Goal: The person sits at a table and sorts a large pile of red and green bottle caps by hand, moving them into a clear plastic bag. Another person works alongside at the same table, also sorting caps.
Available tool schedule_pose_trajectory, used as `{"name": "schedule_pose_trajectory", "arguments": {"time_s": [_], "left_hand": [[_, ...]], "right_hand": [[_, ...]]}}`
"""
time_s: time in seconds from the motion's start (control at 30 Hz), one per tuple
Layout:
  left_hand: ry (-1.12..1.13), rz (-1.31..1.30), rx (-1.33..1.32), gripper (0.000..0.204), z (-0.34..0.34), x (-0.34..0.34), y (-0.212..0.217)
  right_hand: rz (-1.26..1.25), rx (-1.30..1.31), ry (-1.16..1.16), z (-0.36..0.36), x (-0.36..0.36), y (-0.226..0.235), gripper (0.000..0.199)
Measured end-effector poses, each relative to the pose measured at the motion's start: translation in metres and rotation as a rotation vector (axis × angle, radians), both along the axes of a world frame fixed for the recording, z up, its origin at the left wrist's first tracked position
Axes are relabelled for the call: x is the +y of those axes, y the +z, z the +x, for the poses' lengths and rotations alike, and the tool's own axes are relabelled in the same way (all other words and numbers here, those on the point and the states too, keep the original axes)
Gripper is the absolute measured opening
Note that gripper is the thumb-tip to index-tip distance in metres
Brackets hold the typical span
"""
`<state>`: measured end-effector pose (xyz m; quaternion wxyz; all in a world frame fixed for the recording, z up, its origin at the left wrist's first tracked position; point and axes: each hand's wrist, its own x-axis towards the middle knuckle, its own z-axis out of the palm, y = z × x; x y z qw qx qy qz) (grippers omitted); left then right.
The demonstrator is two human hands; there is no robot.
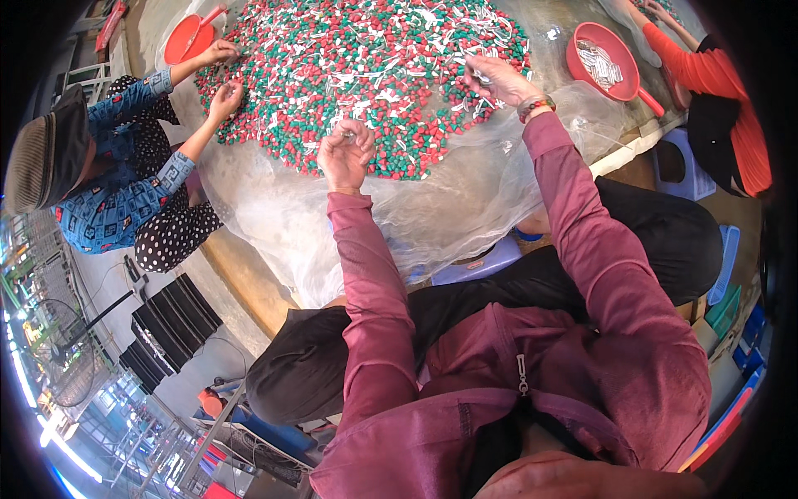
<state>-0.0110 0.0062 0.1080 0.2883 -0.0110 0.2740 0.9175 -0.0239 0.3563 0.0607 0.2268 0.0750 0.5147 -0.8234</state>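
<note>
A wide heap of small red, green and white plastic-looking pieces (374, 91) lies on a clear sheet, with thin white strips scattered through it. My left hand (347, 154) is over the heap's near edge, its fingers curled and closed; what they hold, if anything, is too small to make out. Farther right, my right hand (503, 81) is closed at the heap's right edge, with a few white strips (480, 76) at its fingers. A red long-handled plastic pan (628, 79) beyond my right hand holds a pile of white strips (597, 65).
On the left, a person in a blue patterned shirt (125, 200) has both hands at the heap, near another red pan (179, 40). A person in an orange-red sleeve (706, 79) sits at the right. The crumpled clear sheet (274, 200) hangs toward my lap. A blue plastic stool (686, 166) stands right.
</note>
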Motion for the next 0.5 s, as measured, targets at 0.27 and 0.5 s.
{"name": "schedule_pose_trajectory", "arguments": {"time_s": [0.27,0.5], "left_hand": [[-0.102,-0.639,-0.002,0.020,-0.013,0.006,0.006],[-0.439,-2.251,0.457,0.042,0.014,0.056,-0.066]], "right_hand": [[1.437,0.137,0.008,0.036,-0.048,-0.064,0.030],[1.455,0.140,0.077,0.043,-0.069,-0.060,0.035]]}}
